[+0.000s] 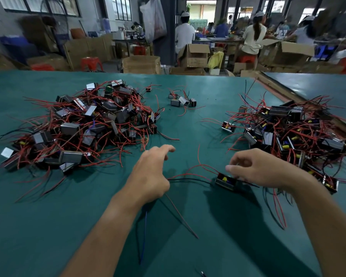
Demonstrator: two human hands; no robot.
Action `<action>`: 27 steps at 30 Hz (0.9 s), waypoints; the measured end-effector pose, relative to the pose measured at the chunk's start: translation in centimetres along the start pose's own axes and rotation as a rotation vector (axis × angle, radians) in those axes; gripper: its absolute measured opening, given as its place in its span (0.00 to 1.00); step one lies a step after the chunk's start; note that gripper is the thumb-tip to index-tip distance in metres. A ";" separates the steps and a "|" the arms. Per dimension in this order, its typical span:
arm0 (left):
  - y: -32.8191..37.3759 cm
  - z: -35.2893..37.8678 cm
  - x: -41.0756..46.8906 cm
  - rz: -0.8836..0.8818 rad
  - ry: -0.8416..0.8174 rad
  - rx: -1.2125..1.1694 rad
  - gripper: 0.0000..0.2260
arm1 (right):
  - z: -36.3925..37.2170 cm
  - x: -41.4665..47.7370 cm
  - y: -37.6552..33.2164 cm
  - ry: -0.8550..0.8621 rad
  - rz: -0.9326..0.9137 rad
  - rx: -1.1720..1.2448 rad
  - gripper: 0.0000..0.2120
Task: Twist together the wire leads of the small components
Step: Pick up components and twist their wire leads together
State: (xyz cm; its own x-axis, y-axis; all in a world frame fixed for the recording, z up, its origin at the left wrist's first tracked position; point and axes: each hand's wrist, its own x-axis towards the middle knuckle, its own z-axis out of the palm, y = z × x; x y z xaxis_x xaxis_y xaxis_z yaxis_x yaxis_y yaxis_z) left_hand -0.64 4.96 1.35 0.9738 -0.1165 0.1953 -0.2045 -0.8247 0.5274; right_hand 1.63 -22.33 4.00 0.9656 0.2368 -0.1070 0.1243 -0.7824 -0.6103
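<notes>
Near the worktop's [48, 216] front edge, the left hand [151, 174] curls over the wire leads [190, 179]; whether it grips them cannot be told. The right hand [262, 170] pinches the component [225, 181], right of centre. Farther back lie a left pile [84, 128] and a right pile [292, 134].
</notes>
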 end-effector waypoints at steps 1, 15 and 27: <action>-0.2 -0.1 0.0 -0.045 0.017 0.018 0.33 | 0.1 -0.1 -0.1 -0.006 -0.019 -0.048 0.11; 0.6 -0.8 -0.2 -0.050 0.040 -0.080 0.25 | 1.4 -0.4 -1.4 -0.133 -0.121 0.032 0.11; 1.3 -0.6 -0.8 0.096 -0.279 -0.053 0.22 | 0.9 -1.0 -1.6 -0.244 -0.234 0.071 0.03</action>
State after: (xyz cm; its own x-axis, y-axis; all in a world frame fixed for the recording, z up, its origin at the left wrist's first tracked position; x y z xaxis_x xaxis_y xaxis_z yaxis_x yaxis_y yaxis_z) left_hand -1.76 4.28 2.35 0.9380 -0.3462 0.0160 -0.2951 -0.7734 0.5610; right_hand 0.28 -20.78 4.33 0.8288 0.5425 -0.1367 0.3117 -0.6506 -0.6925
